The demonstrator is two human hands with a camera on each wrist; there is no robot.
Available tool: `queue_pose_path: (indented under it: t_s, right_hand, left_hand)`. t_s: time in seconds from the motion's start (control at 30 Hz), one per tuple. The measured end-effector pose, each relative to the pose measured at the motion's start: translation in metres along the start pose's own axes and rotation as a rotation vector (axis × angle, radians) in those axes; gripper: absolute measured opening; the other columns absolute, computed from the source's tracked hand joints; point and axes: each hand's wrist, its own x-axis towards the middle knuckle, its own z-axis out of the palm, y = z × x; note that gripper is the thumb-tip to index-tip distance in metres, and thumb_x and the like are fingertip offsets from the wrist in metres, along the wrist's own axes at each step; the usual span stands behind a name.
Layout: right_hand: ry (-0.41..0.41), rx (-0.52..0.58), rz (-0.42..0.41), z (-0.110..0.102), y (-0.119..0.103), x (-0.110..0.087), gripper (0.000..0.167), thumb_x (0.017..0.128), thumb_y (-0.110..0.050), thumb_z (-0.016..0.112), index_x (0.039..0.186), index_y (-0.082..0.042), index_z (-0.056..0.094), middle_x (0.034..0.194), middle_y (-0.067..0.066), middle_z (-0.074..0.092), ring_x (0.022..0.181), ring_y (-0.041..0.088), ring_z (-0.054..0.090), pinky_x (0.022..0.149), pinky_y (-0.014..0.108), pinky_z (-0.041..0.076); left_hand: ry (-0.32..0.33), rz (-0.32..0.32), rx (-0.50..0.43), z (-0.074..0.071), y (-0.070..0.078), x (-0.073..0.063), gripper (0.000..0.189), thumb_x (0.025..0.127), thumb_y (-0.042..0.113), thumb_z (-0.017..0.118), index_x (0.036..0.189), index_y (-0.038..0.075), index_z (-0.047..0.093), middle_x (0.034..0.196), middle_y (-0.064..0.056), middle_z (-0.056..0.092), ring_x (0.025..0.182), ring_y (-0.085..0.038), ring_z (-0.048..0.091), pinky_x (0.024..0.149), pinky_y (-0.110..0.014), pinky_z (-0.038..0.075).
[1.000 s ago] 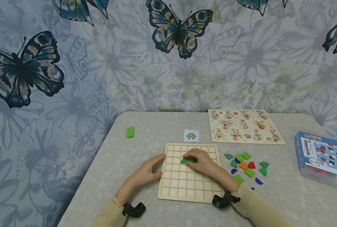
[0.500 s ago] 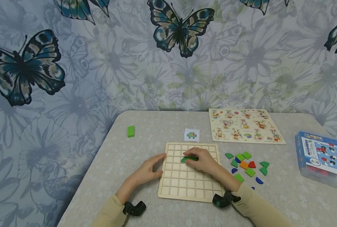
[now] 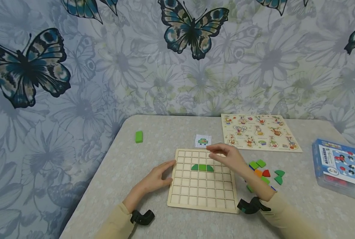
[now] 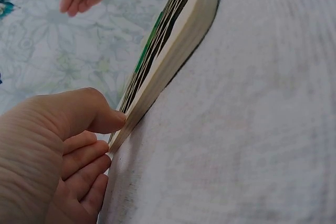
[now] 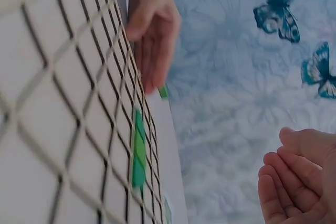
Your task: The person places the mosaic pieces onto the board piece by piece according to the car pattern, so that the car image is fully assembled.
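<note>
A wooden grid board (image 3: 192, 191) lies on the table in the head view. In one of its upper rows sit a dark green quarter-round piece (image 3: 195, 167), a light green square (image 3: 202, 167) and a second dark green quarter-round piece (image 3: 209, 168), side by side. My left hand (image 3: 155, 178) rests at the board's left edge; the left wrist view shows its thumb (image 4: 102, 114) touching that edge. Above the board's upper right part hovers my right hand (image 3: 232, 158), fingers extended and holding nothing. A small picture card (image 3: 202, 141) lies just beyond the board.
Several loose coloured pieces, among them a red one (image 3: 266, 173) and a green square (image 3: 261, 163), lie right of the board, partly hidden by my right forearm. A picture puzzle board (image 3: 259, 132) lies behind. A blue box (image 3: 340, 162) stands far right, a green block (image 3: 139, 136) at left.
My right hand has let go of the green pieces and moved up and right, uncovering the row of three. The left hand keeps its place at the board's edge.
</note>
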Motion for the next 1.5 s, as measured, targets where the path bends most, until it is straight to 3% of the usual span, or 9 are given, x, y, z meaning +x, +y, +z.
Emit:
queue_pose_path:
  t_s: [0.13,0.3,0.4,0.53,0.63,0.77,1.07,1.33,1.5]
  right_hand:
    - [0.097,-0.147,0.003,-0.035,0.004,-0.012,0.032,0.09,-0.014,0.065,0.12,-0.004,0.063,0.116,0.012,0.063,0.104,0.025,0.06,0.083,0.022,0.049]
    - [0.182,-0.297,0.088,-0.062,0.018,-0.032,0.035,0.089,-0.024,0.066,0.121,-0.008,0.063,0.114,0.012,0.064,0.1,0.017,0.061,0.077,0.018,0.049]
    - [0.211,-0.369,0.134,-0.07,0.029,-0.042,0.037,0.089,-0.029,0.066,0.119,-0.007,0.064,0.113,0.012,0.064,0.099,0.02,0.062,0.075,0.022,0.051]
    - [0.212,-0.42,0.183,-0.074,0.039,-0.05,0.04,0.09,-0.032,0.064,0.12,-0.006,0.063,0.113,0.011,0.064,0.102,0.029,0.06,0.079,0.038,0.052]
    - [0.183,-0.439,0.165,-0.074,0.046,-0.055,0.039,0.089,-0.027,0.066,0.121,-0.004,0.062,0.113,0.013,0.063,0.102,0.033,0.06,0.079,0.045,0.052]
    - [0.146,-0.497,0.101,-0.073,0.055,-0.059,0.038,0.085,-0.017,0.071,0.119,-0.001,0.063,0.111,0.015,0.064,0.098,0.033,0.062,0.078,0.043,0.053]
    - [0.124,-0.654,0.01,-0.072,0.069,-0.063,0.033,0.078,-0.016,0.077,0.107,-0.003,0.069,0.1,0.007,0.068,0.088,0.025,0.064,0.075,0.043,0.052]
    - [0.086,-0.668,-0.053,-0.071,0.072,-0.061,0.029,0.08,-0.005,0.073,0.109,-0.003,0.069,0.104,0.008,0.066,0.093,0.027,0.062,0.076,0.044,0.051]
    - [0.11,-0.671,-0.052,-0.071,0.07,-0.062,0.033,0.078,-0.009,0.076,0.11,-0.003,0.068,0.106,0.011,0.065,0.09,0.027,0.062,0.073,0.045,0.052]
  left_hand:
    - [-0.002,0.007,0.012,-0.001,0.0,0.0,0.067,0.084,0.006,0.063,0.144,0.001,0.035,0.146,-0.015,0.037,0.135,-0.03,0.03,0.108,-0.047,0.028]
    - [-0.001,0.032,0.038,-0.002,-0.001,-0.001,0.066,0.084,0.006,0.064,0.144,0.0,0.036,0.146,-0.016,0.036,0.135,-0.031,0.031,0.107,-0.049,0.028]
    - [0.001,0.036,0.043,-0.003,-0.002,-0.001,0.066,0.084,0.007,0.064,0.144,0.0,0.035,0.146,-0.016,0.036,0.135,-0.031,0.031,0.107,-0.049,0.029]
    - [0.0,0.033,0.04,-0.004,-0.002,-0.002,0.066,0.084,0.006,0.063,0.144,0.0,0.035,0.146,-0.016,0.036,0.135,-0.031,0.031,0.107,-0.049,0.028]
    - [-0.001,0.025,0.038,-0.004,-0.001,-0.002,0.067,0.084,0.006,0.064,0.144,0.0,0.036,0.146,-0.016,0.036,0.135,-0.031,0.031,0.107,-0.049,0.028]
    - [-0.004,0.024,0.031,-0.004,0.0,-0.001,0.067,0.084,0.006,0.064,0.144,0.0,0.035,0.146,-0.016,0.036,0.135,-0.031,0.031,0.107,-0.049,0.028]
    - [-0.001,0.021,0.02,-0.002,0.001,0.0,0.067,0.084,0.006,0.064,0.145,0.001,0.035,0.146,-0.016,0.036,0.135,-0.031,0.031,0.107,-0.049,0.028]
    - [0.0,0.021,0.023,0.0,0.001,0.0,0.067,0.084,0.006,0.064,0.144,0.001,0.036,0.146,-0.016,0.037,0.135,-0.031,0.031,0.108,-0.048,0.028]
    - [0.001,0.029,0.023,0.0,0.0,0.0,0.067,0.084,0.006,0.064,0.144,0.0,0.035,0.146,-0.016,0.037,0.135,-0.031,0.031,0.107,-0.049,0.028]
